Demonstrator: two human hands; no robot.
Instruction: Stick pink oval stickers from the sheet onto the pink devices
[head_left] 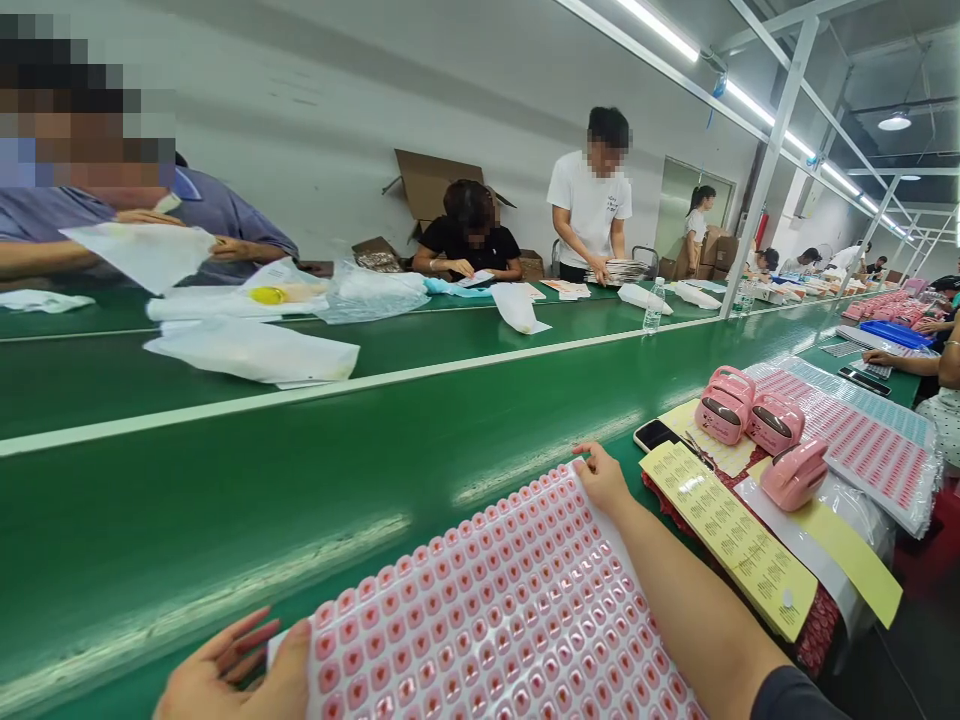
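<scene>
A large white sheet [480,600] covered in rows of pink, glossy stickers with red centres slants across the lower middle of the head view. At its lower left corner my left hand [236,670] holds the edge, thumb on top and the other fingers spread behind. My right hand [602,480] pinches the far right corner between thumb and fingers. The sheet's near edge runs out of the frame. Beyond it lies the green work surface [300,470].
Right of my right arm are pink toy-like cases [795,475], a yellow label sheet [727,530], a phone [656,436] and stacked sticker sheets [862,430]. Across the bench lie white bags [255,350] and a bottle [654,306]. Several people work around the benches.
</scene>
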